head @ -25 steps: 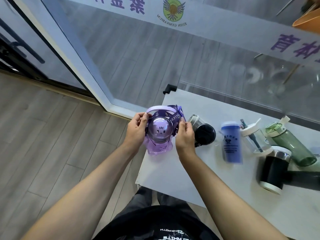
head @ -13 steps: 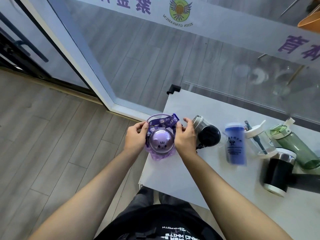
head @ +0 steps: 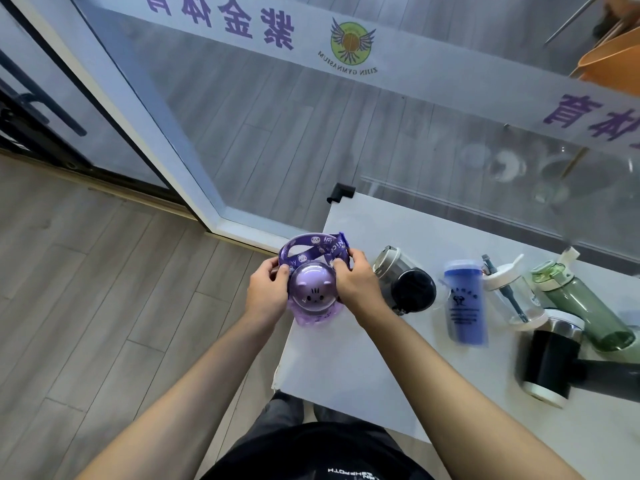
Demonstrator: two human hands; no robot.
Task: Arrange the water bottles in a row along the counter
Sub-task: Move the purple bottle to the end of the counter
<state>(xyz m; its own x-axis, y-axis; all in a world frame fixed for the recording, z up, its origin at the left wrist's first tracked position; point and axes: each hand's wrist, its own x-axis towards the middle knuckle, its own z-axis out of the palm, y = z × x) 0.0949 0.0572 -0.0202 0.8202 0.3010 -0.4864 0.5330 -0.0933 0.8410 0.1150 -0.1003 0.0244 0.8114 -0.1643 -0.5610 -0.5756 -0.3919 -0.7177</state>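
Note:
A purple bottle [head: 313, 296] with a domed lid, a cartoon face and a printed strap stands at the left end of the white counter [head: 349, 358]. My left hand [head: 266, 294] grips its left side and my right hand [head: 356, 287] its right side. To the right stand a grey bottle with a black lid [head: 408, 284], a blue tumbler [head: 465, 306], a clear bottle with a white lid [head: 512, 296], a green bottle [head: 585, 303] and a black-and-steel mug [head: 550, 358].
A glass wall [head: 311, 140] with purple lettering runs behind the counter. A black corner guard [head: 341, 192] sits on the counter's far left corner. Wooden floor [head: 104, 306] lies to the left. A dark object [head: 613, 375] lies beside the mug.
The purple bottle has come down and now stands on the counter's left end. Both hands stay on its sides, and the strap sits behind the lid.

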